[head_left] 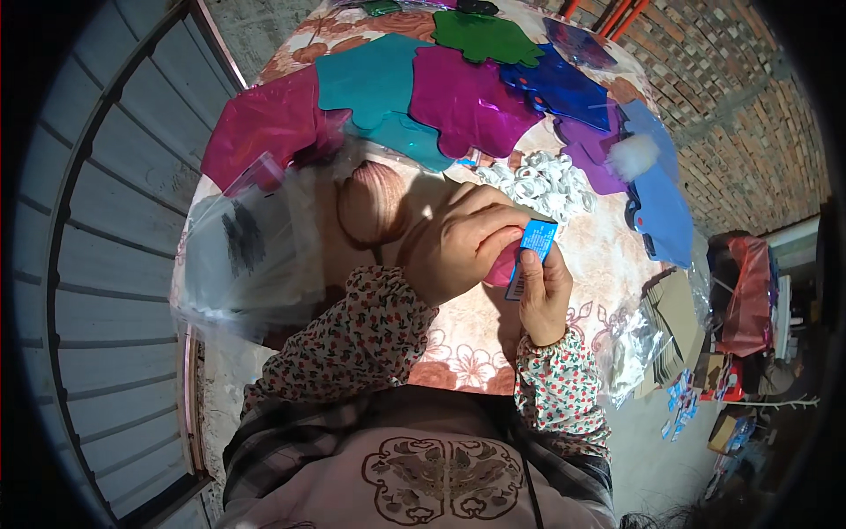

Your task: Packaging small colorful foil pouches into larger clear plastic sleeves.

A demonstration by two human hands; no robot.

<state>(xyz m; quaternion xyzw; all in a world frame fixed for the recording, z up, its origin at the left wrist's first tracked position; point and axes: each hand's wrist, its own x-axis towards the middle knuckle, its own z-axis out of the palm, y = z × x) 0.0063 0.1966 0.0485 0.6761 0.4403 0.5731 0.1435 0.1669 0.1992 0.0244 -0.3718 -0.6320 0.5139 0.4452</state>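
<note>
Over the near middle of the table, both hands meet at a small folded blue printed card point(539, 234) with a white lower part. A bit of pink material point(501, 267) shows beside the card, below my left fingers; what it belongs to is hidden. My left hand point(463, 238) is closed, its fingertips pinching the card's upper left side. From the right, my right hand point(545, 295) grips the card's lower edge, thumb on top and fingers behind. Just beyond the hands lies a heap of white curled pieces point(551, 185).
Shiny coloured sheets in pink point(264, 128), teal point(366, 79), magenta point(471, 101), green point(485, 35) and blue point(564, 86) arc along the table's far side. Clear plastic bags point(251, 247) lie at left. A white fluffy tuft point(633, 157) sits at right, above cardboard pieces point(674, 317).
</note>
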